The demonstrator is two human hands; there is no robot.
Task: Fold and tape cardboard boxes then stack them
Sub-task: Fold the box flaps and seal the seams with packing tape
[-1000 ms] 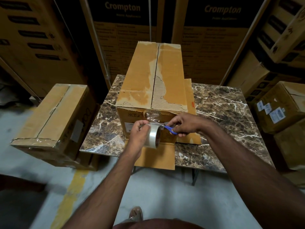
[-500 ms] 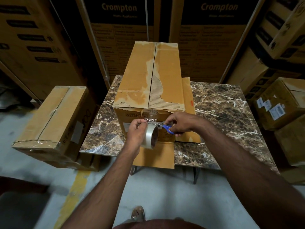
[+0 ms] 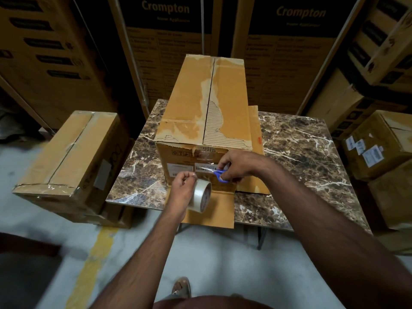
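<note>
A long cardboard box [image 3: 196, 101] with a torn top stands on the marble table [image 3: 301, 152], its flaps meeting along a centre seam. My left hand [image 3: 181, 188] grips a roll of clear tape [image 3: 201, 196] in front of the box's near face. A strip of tape runs from the roll up to that face. My right hand [image 3: 238, 165] holds blue-handled scissors [image 3: 220, 175] at the strip, just right of the roll. A flat cardboard sheet [image 3: 214, 208] lies under the box and hangs over the table's front edge.
A taped box [image 3: 66, 152] sits on others to the left of the table. Tall printed cartons [image 3: 169, 52] line the back, and more boxes [image 3: 379, 141] are piled at the right. Grey floor with a yellow line [image 3: 89, 270] lies in front.
Both hands stayed at the box's near face. The roll dropped slightly lower and the scissors stayed at the tape strip. The camera shifted a little.
</note>
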